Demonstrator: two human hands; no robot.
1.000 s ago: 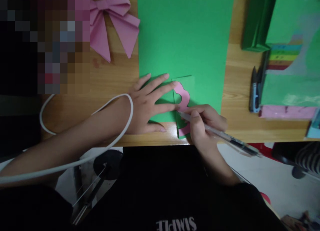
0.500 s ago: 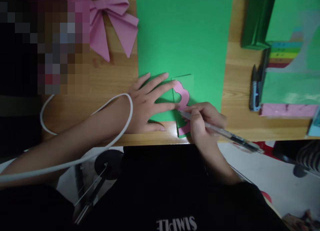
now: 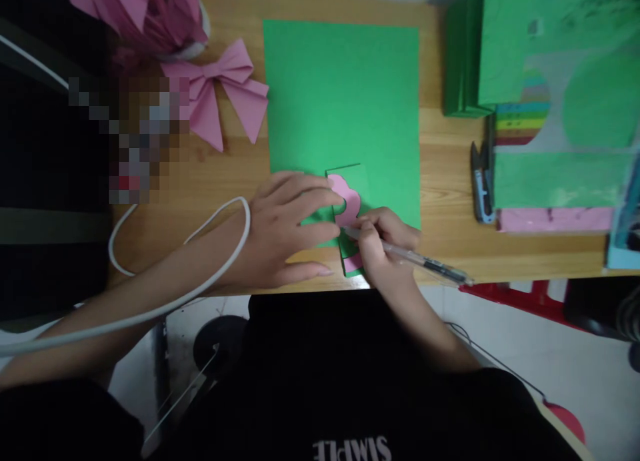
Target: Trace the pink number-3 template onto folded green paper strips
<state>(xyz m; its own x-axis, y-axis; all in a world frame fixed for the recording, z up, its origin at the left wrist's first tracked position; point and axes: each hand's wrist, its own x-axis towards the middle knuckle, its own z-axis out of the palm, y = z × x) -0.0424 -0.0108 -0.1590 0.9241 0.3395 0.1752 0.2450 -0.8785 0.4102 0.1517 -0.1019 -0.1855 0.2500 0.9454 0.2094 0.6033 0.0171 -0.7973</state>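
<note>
My left hand (image 3: 295, 228) lies with spread fingers at the lower edge of a large green sheet of paper (image 3: 345, 94). Its fingertips rest at the left side of a pink curvy paper cutout (image 3: 351, 201). The cutout lies on a small folded green paper strip (image 3: 357, 173). In my right hand (image 3: 387, 244) is a clear pen (image 3: 425, 262), its tip down by the cutout's inner edge near my left fingers. Part of the cutout's lower half is hidden under my right hand.
A pink folded paper bow (image 3: 220, 91) lies left of the sheet. A white cable (image 3: 247, 221) loops across my left forearm. Thread snips (image 3: 483, 184), a green box (image 3: 463, 54) and green paper packs (image 3: 550, 178) are on the right. The table's front edge runs close below my hands.
The view has shifted, so more of the table's back shows. My left fingers are more bent and closer together than before. The pen stays in my right hand at the cutout.
</note>
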